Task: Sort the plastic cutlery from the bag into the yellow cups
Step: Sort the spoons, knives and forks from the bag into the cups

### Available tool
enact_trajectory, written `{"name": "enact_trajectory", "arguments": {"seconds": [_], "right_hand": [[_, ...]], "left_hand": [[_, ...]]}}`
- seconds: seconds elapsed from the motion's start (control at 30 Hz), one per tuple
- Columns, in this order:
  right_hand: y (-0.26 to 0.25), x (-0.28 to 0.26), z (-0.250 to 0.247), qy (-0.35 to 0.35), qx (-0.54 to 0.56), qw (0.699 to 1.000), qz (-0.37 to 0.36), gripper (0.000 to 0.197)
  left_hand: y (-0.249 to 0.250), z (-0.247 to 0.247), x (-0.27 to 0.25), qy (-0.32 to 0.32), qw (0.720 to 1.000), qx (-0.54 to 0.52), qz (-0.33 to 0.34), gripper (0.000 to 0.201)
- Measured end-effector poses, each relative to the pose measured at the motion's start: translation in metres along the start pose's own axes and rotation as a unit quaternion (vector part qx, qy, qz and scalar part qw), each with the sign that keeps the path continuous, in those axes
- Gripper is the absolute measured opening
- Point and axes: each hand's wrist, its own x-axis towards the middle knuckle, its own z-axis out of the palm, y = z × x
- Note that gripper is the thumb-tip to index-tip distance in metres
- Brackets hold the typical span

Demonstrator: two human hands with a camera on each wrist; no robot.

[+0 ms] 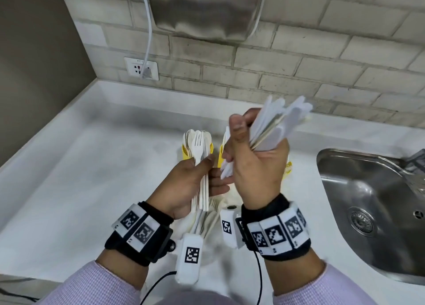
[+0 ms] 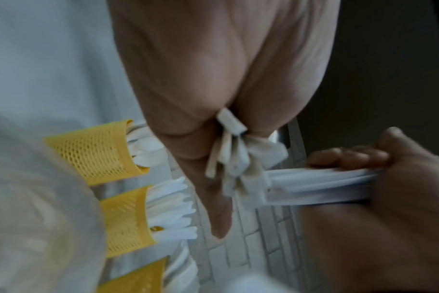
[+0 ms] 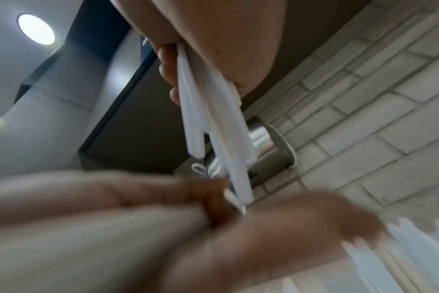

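My left hand (image 1: 184,185) grips a few cream plastic forks (image 1: 199,148) by their handles, tines up. To its right my right hand (image 1: 257,166) grips a fanned bundle of white cutlery (image 1: 280,120), which tilts up and to the right. Behind the hands stand yellow mesh cups (image 1: 185,154), and the left one is full of cream spoons and forks. The left wrist view shows three yellow cups (image 2: 93,150) in a row, with white cutlery in them. The clear bag (image 1: 208,222) lies under my wrists with more cutlery inside.
A steel sink (image 1: 372,203) is set into the white counter (image 1: 80,178) at the right. The brick wall behind carries a socket (image 1: 141,68) with a white cable and a steel appliance (image 1: 207,7) above.
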Motion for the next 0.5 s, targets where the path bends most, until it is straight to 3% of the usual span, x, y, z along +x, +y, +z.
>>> {"name": "enact_trajectory", "arguments": {"seconds": [0.1,0.3,0.4,0.5], "right_hand": [[0.019,-0.010,0.001,-0.015,-0.019,0.999,0.042,0.030],[0.007,0.001,-0.008,0.046,0.055,0.994,0.077,0.036],[-0.001,0.013,-0.018,0.070,0.037,0.992,0.094,0.033],[-0.006,0.020,-0.027,0.039,-0.032,0.994,0.099,0.019]], "left_hand": [[0.004,0.002,-0.001,-0.020,1.000,-0.011,0.003,0.053],[0.007,0.008,-0.008,0.006,0.985,0.151,0.079,0.023],[0.005,0.005,-0.006,0.056,0.941,0.301,0.144,0.025],[-0.001,0.001,-0.003,0.085,0.868,0.438,0.220,0.038]]}}
